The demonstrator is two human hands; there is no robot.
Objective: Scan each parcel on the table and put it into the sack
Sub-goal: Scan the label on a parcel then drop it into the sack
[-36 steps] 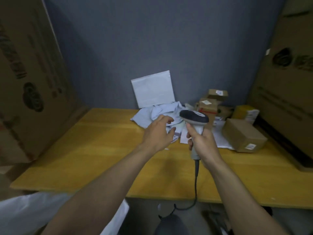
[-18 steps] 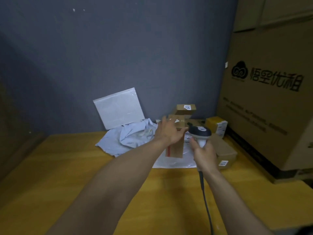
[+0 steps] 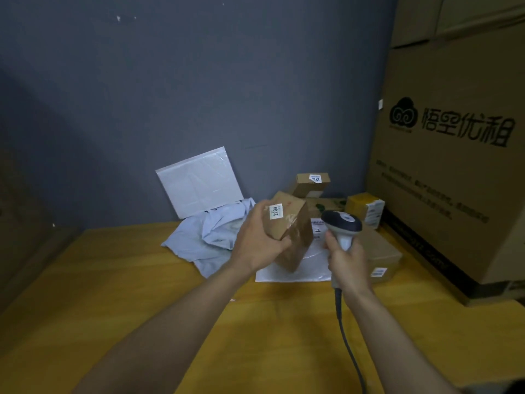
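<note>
My left hand [image 3: 257, 241] grips a small brown cardboard parcel [image 3: 292, 228] with a white label reading 2204, lifted and tilted above the wooden table [image 3: 142, 294]. My right hand [image 3: 348, 264] holds a grey handheld scanner [image 3: 342, 226] by its handle, its dark head just right of the parcel; the cable hangs down toward me. More parcels lie behind: a brown box [image 3: 311, 184] labelled 1210, a yellow box [image 3: 365, 209], a flat brown box [image 3: 382, 255] partly hidden by my right hand. The sack is out of view.
A crumpled pale blue poly mailer [image 3: 210, 237] and a flat white mailer [image 3: 292, 273] lie on the table. A white padded envelope [image 3: 200, 182] leans on the grey wall. A huge printed carton [image 3: 454, 155] stands at the right edge.
My left hand has closed round the brown parcel and lifted it off the pile toward me. The scanner in my right hand stays close beside it. The view turned right earlier.
</note>
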